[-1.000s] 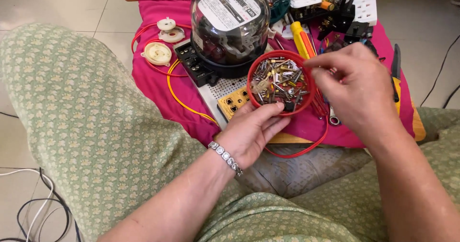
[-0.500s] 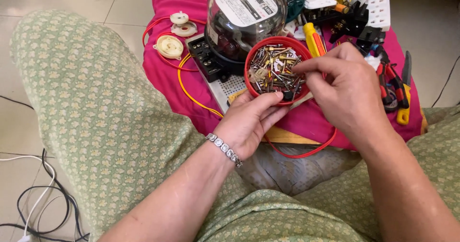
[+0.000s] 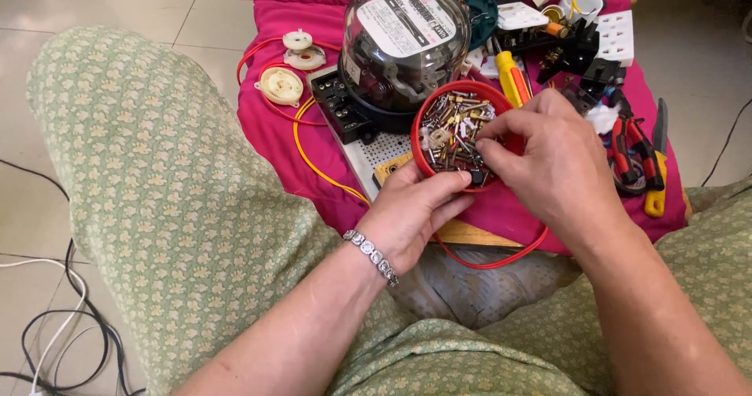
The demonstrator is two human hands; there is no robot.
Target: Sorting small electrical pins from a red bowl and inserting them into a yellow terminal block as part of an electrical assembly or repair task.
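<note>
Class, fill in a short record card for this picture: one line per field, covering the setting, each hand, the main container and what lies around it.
Setting: low table with a pink cloth, seen from above over the person's knees
Left hand: holds the red bowl from below
Right hand: fingertips in the bowl, picking among small metal parts
Behind the bowl: glass-domed meter
Right of the bowl: yellow screwdriver, red-handled pliers
Left side: round white parts, yellow wire

Single head view, steeply downward, close over lap and perhaps low table
</note>
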